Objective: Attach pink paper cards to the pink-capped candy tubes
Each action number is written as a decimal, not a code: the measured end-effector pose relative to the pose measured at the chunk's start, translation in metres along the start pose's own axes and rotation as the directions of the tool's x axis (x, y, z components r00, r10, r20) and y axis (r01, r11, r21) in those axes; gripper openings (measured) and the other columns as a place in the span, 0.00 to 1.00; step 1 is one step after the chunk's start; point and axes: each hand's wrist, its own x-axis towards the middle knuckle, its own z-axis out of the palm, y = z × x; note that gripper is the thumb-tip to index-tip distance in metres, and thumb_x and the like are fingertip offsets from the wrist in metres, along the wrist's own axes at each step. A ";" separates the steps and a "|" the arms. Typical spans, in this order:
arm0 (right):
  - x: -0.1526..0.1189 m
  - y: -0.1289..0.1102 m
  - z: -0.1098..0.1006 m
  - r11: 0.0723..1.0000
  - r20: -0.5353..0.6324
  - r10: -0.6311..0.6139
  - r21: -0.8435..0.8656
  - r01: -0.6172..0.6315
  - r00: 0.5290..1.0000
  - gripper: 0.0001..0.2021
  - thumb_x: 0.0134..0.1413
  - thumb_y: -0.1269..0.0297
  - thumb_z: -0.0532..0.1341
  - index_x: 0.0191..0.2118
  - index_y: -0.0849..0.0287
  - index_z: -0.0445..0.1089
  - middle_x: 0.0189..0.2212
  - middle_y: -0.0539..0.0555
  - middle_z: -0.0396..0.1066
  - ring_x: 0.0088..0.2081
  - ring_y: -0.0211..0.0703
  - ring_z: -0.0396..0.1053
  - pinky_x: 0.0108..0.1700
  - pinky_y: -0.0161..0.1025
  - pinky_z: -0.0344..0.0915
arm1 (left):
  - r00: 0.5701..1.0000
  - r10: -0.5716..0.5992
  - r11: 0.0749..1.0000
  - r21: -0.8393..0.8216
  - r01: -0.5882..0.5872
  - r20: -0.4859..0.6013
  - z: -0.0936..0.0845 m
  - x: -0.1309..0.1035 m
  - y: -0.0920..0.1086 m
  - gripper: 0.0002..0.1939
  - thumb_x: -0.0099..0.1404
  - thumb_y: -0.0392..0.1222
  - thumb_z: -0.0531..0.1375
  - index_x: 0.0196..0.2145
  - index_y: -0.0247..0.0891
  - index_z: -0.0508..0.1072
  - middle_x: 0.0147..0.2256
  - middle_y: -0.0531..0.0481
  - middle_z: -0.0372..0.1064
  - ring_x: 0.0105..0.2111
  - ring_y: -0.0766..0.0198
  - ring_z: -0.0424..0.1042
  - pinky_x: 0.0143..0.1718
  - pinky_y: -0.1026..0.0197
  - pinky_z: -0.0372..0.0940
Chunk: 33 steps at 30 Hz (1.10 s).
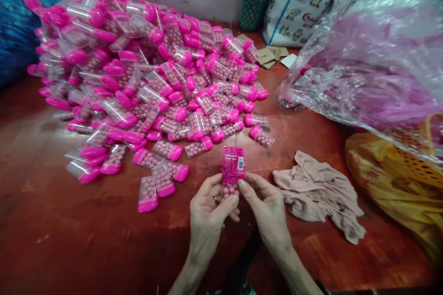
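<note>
— What sits between the hands?

— A small clear plastic container of pale pink round candies with a bright pink printed label (pixel 233 173), held upright above the dark red-brown tabletop (pixel 86 239), near its front edge. The label covers the upper part; the candies show through the lower part.

— How are the fingers set?

— The left hand (pixel 207 214) pinches the container's lower left side between thumb and fingertips, and a ring shows on one finger. The right hand (pixel 268 209) pinches its right side, thumb pressed on the front just under the label, the other fingers curled behind.

— And around it?

— Just beyond lies a big heap of matching clear candy containers with pink caps (pixel 145 78), unlabelled, spilling toward the hands. Right of the right hand is a crumpled beige cloth (pixel 316 193), near but not touching. Farther right are a crinkled clear plastic bag with pink contents (pixel 374 60) and a yellow sack (pixel 394 184). At the back stands a white printed bag (pixel 294 4).
</note>
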 end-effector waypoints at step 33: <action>-0.015 0.011 0.011 0.390 0.235 -0.693 -0.673 0.629 0.682 0.19 0.55 0.75 0.54 0.54 0.62 0.60 0.43 0.64 0.67 0.46 0.50 0.66 0.44 0.45 0.67 | 0.987 0.096 0.995 -0.010 -0.098 -0.132 0.001 0.000 0.018 0.12 0.53 0.37 0.63 0.38 0.37 0.73 0.35 0.49 0.74 0.35 0.62 0.72 0.37 0.65 0.65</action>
